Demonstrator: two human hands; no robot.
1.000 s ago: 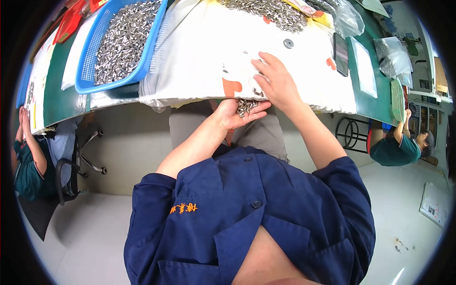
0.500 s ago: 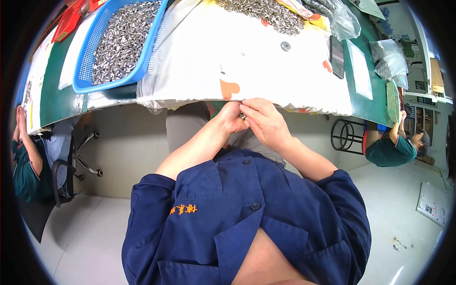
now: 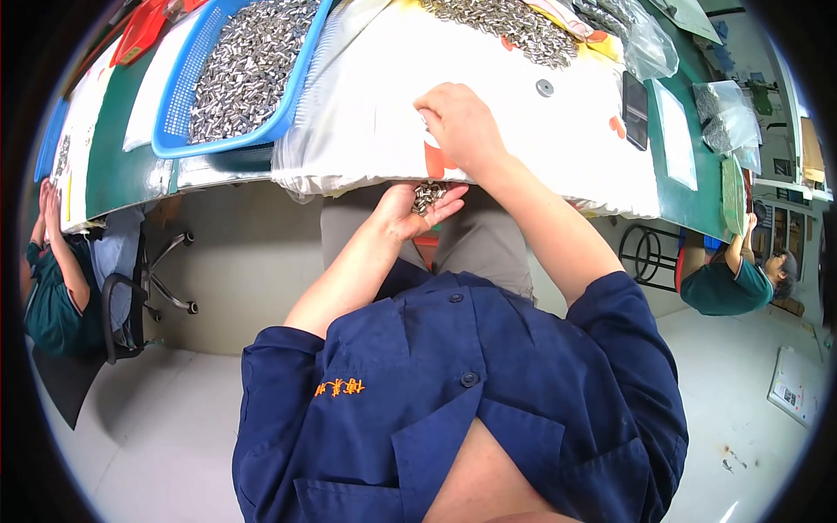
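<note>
At the table's near edge my left hand (image 3: 403, 214) is turned palm up, its fingers half spread. It cups a small pile of metal cylinders (image 3: 428, 197). My right hand (image 3: 464, 126) is reaching over the white cloth (image 3: 549, 144), back of the hand upward. Its thumb and fingers are drawn together near an orange heart print; anything between the fingertips is too hidden to make out. Farther off on the cloth lies a heap of similar metal cylinders (image 3: 501, 28). A grey metal disc (image 3: 545, 87) rests to the right of my right hand.
A blue basket (image 3: 218, 148) full of metal cylinders stands at the left. On the right lie a dark phone (image 3: 636, 111), a white sheet (image 3: 676, 135) and clear bags (image 3: 735, 113). Co-workers sit at the far left (image 3: 65, 305) and far right (image 3: 737, 279).
My hands, together at the table edge before, are now apart. The right moved up over the cloth; the left opened, showing the metal cylinders. The whole view shifted slightly.
</note>
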